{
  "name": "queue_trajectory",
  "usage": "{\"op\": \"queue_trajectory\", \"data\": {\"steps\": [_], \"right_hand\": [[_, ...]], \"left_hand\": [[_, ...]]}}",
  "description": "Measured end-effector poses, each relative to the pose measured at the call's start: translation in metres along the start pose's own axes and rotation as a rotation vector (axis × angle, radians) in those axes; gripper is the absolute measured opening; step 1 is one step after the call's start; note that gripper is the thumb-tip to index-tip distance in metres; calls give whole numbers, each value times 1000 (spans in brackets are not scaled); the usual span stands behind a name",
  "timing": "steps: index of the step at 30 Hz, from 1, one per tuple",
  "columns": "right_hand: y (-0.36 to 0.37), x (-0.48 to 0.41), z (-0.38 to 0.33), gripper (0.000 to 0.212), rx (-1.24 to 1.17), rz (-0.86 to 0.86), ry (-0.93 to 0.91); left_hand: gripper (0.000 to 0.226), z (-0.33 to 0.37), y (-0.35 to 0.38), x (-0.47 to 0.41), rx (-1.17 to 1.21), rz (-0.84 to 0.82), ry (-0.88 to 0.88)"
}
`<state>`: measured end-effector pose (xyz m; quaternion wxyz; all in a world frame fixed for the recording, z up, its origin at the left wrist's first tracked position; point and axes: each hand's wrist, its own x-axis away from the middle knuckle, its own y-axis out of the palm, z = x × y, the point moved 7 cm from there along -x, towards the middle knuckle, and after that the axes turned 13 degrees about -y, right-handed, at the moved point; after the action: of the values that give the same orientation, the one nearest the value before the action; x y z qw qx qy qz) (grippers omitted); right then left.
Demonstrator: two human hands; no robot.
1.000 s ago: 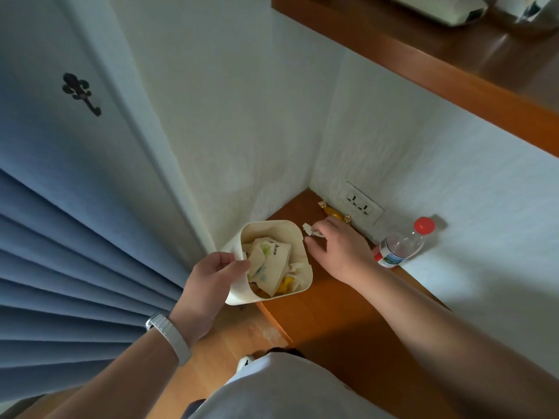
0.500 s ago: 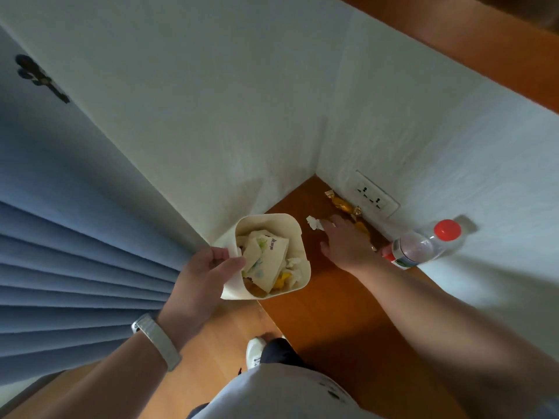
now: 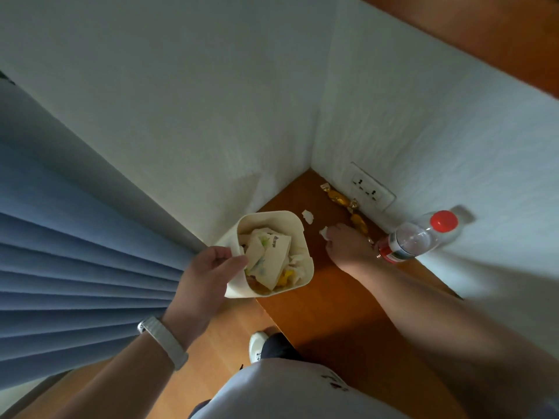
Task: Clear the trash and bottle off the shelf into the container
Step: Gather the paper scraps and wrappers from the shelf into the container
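At right hand (image 3: 348,247) fingertips, paper scrap (image 3: 324,232).

White wristband (image 3: 163,343) on left wrist; bare forearms; grey top (image 3: 290,391); white shoe (image 3: 257,343).

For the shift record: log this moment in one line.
left hand: holds bin | right hand: pinching paper scrap | bottle: on shelf

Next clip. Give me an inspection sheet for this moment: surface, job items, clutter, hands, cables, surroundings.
Surface: wooden shelf in a wall corner.
Job's things: cream container holding paper trash; plastic bottle, red cap, by the wall; gold wrappers along the wall; paper scrap loose on the shelf.
Clutter: nothing seen beyond the trash.
Hands: left hand grips the container rim; right hand pinches a white scrap.
Cables: nothing seen.
Surroundings: wall socket; blue curtain.
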<state>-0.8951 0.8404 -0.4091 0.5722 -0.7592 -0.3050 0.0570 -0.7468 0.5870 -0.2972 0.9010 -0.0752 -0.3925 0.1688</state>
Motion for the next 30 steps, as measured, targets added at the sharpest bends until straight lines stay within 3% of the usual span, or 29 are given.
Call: {"op": "queue_trajectory", "data": {"steps": [4, 8, 12, 17, 23, 30], "right_hand": [[-13, 21, -4, 32, -21, 11, 43], [-43, 42, -18, 20, -40, 125, 2], [-86, 57, -43, 14, -153, 313, -49], [-128, 63, -103, 9, -146, 441, -261], [-129, 57, -161, 9, -21, 367, -510], [-126, 45, -168, 14, -24, 360, -506]], "left_hand": [[17, 0, -3, 1, -10, -7, 23], [14, -1, -4, 6, 30, -30, 15], [34, 2, -6, 16, 108, -61, 39], [16, 1, -11, 22, 61, -52, 73], [21, -1, -18, 30, 75, -79, 81], [47, -6, -19, 29, 127, -127, 55]]}}
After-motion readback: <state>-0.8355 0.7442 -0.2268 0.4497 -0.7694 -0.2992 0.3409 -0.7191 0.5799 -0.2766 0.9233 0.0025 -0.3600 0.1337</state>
